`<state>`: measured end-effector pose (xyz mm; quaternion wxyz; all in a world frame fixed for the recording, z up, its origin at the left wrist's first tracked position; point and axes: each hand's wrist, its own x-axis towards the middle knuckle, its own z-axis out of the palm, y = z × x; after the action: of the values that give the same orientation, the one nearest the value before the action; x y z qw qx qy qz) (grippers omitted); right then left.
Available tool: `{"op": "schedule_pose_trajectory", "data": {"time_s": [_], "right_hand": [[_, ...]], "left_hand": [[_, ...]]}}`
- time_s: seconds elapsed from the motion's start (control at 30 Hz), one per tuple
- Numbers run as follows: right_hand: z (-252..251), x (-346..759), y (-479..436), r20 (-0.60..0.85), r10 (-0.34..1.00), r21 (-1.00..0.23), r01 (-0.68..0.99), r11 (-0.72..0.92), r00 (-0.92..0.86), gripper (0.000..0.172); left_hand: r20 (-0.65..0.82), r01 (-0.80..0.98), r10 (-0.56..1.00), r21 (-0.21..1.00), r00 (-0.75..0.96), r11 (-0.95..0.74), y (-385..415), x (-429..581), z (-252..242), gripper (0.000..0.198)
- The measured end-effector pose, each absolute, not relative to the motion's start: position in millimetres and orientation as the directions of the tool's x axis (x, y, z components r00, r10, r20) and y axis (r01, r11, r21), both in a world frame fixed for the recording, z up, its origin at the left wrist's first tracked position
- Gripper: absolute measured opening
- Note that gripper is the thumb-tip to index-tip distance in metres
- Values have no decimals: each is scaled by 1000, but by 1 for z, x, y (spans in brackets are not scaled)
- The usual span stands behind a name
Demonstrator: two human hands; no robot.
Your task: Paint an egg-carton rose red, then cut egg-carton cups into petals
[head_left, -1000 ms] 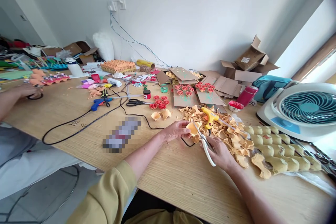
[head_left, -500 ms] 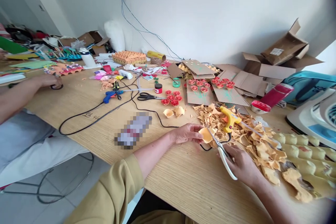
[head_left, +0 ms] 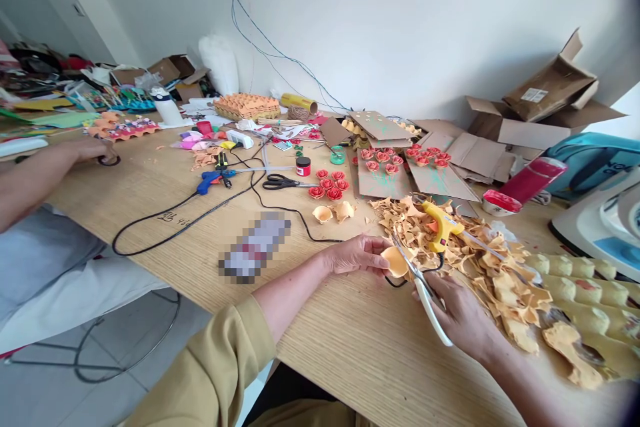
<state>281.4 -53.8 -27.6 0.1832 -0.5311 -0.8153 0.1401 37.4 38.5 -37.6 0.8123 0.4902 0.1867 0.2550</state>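
Between the fingers and thumb of my left hand (head_left: 357, 255) is a small orange egg-carton cup (head_left: 397, 263). My right hand (head_left: 457, 312) grips a pair of white-handled scissors (head_left: 431, 312), whose blades lie at the cup's right edge. Just beyond both hands spreads a heap of orange carton scraps (head_left: 480, 267), with a yellow glue gun (head_left: 441, 225) lying on it. Two more cut carton pieces (head_left: 333, 213) rest on the table past my left hand. Behind them sits a cluster of red paper roses (head_left: 329, 185).
Black scissors (head_left: 280, 181), a red paint jar (head_left: 303, 167) and a blue glue gun (head_left: 209, 180) with its cable lie farther back. A blurred-out phone-like object (head_left: 254, 247) is left of my arm. Egg trays (head_left: 590, 307) lie at right. A co-worker's hand (head_left: 95, 150) is at far left.
The view has shifted slightly. My hands keep nearly the same pose, with the cup and the scissors still held together. The co-worker's hand has moved a little.
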Motion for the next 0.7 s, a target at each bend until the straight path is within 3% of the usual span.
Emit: {"op": "schedule_pose_trajectory", "data": {"time_s": [0.7], "right_hand": [[-26, 279, -69, 176, 909, -405, 814, 417, -378, 39]], "left_hand": [[-118, -146, 512, 883, 851, 446, 36, 32, -30, 58]]}}
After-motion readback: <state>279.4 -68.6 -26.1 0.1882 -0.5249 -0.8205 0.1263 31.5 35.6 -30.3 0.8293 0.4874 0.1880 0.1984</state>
